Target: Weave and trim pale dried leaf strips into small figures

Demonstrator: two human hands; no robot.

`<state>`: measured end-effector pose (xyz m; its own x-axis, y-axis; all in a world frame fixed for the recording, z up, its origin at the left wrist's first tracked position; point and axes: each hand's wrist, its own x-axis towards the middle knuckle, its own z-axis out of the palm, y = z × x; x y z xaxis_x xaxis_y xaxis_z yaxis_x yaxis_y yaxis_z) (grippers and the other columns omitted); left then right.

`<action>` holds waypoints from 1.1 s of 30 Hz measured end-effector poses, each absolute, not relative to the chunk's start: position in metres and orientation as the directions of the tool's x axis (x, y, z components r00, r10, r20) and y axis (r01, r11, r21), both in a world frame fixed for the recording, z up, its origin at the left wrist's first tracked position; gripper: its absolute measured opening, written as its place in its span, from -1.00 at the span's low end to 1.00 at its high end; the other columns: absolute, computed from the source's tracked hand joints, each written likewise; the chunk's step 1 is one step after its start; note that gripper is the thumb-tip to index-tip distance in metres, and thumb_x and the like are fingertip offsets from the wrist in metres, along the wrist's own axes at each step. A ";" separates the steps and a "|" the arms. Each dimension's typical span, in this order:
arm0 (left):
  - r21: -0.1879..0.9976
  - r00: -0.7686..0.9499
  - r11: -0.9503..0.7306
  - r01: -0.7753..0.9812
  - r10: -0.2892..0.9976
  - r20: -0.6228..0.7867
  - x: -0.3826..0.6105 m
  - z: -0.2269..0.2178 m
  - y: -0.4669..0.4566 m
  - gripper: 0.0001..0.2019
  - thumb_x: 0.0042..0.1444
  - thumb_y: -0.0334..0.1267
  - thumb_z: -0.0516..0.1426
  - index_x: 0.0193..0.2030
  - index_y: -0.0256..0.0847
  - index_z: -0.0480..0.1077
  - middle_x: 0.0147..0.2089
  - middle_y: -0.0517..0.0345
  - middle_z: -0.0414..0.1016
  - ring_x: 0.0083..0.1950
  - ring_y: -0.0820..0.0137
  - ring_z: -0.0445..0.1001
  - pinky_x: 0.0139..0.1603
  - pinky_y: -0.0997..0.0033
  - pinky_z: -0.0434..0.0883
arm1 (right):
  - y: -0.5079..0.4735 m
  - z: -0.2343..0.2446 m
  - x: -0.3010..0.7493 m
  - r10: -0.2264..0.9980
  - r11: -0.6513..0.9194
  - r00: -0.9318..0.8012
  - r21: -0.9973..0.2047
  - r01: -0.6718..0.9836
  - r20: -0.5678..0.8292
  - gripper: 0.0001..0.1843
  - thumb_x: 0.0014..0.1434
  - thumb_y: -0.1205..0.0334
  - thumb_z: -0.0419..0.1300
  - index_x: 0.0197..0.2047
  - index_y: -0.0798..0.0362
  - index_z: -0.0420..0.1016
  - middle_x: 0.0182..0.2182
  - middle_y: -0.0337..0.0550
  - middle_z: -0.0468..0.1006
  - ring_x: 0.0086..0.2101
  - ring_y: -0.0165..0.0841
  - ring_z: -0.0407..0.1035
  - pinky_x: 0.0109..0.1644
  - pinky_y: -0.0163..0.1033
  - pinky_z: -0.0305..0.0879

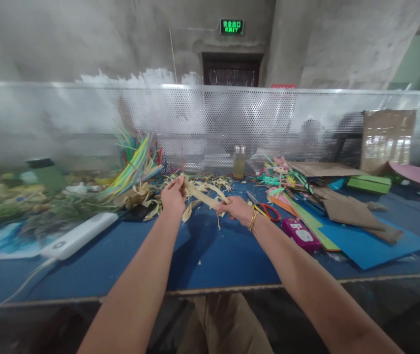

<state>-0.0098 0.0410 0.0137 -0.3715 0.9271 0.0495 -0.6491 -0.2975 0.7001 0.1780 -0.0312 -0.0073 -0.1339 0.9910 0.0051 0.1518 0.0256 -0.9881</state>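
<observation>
Where gripped, the pale strip [201,195] is hidden, and its fine texture is blurred; perhaps dried husk, it looks flat and yellowish, held above the blue table [217,268] between the pinching left hand [173,194] and right hand [236,208]

Behind the blue table [225,268] stands 1 shiny metal screen [213,115] full of tiny holes. The wall [84,39] is rough and gray. 1 green EXIT sign [232,27] glows above a dark doorway [232,76].
</observation>
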 end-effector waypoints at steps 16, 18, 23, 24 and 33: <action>0.829 -0.220 -0.110 -0.548 0.975 -0.016 -0.005 0.016 0.033 -0.62 0.04 0.09 0.10 -0.32 -0.23 0.41 -0.46 0.14 0.42 -0.56 0.55 0.34 -0.60 0.58 0.23 | -0.022 -0.006 0.185 0.979 0.054 0.195 -0.998 -0.019 0.050 -0.79 -0.11 0.22 0.31 -0.44 0.15 0.39 -0.58 -0.17 0.49 -0.66 -0.56 0.18 -0.70 -0.47 -0.01; 0.898 -0.071 -0.027 -0.439 0.997 -0.005 0.009 0.011 0.027 -0.58 -0.06 0.12 0.16 -0.30 -0.25 0.43 -0.40 0.06 0.46 -0.50 0.49 0.39 -0.56 0.54 0.27 | -0.021 -0.007 0.187 0.962 0.086 0.261 -0.996 -0.020 0.078 -0.78 -0.11 0.21 0.31 -0.44 0.16 0.39 -0.58 -0.17 0.48 -0.67 -0.58 0.16 -0.70 -0.47 -0.01; 0.986 0.213 -0.050 -0.162 0.973 0.085 0.034 -0.003 0.014 -0.72 -0.27 -0.18 0.35 -0.42 -0.29 0.48 -0.44 0.05 0.49 -0.48 0.46 0.40 -0.60 0.57 0.16 | -0.022 -0.011 0.183 0.954 0.134 0.258 -0.987 0.092 0.153 -0.73 -0.13 0.13 0.32 -0.43 0.16 0.44 -0.59 -0.22 0.47 -0.68 -0.59 0.12 -0.68 -0.46 0.03; 0.984 0.196 -0.080 -0.161 0.974 0.111 0.036 -0.005 0.014 -0.75 -0.27 -0.22 0.35 -0.45 -0.30 0.48 -0.49 0.06 0.48 -0.51 0.47 0.38 -0.62 0.57 0.12 | -0.022 -0.012 0.182 0.958 0.134 0.240 -0.986 0.095 0.154 -0.72 -0.14 0.11 0.32 -0.43 0.15 0.43 -0.59 -0.22 0.46 -0.68 -0.59 0.12 -0.68 -0.46 0.04; 0.973 0.104 -0.112 -0.200 0.985 0.135 0.031 -0.008 0.025 -0.81 -0.25 -0.31 0.33 -0.41 -0.30 0.52 -0.56 0.11 0.42 -0.62 0.56 0.26 -0.68 0.58 0.03 | -0.015 -0.012 0.194 0.942 0.120 0.315 -0.993 0.002 0.114 -0.72 0.01 0.06 0.22 -0.38 0.14 0.36 -0.59 -0.32 0.32 -0.71 -0.63 0.01 -0.70 -0.46 -0.05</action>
<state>0.0315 0.0246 -0.0080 0.1038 0.9855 0.1346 -0.2005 -0.1118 0.9733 0.1937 -0.0150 -0.0117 0.3147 0.9423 0.1144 0.0023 0.1197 -0.9928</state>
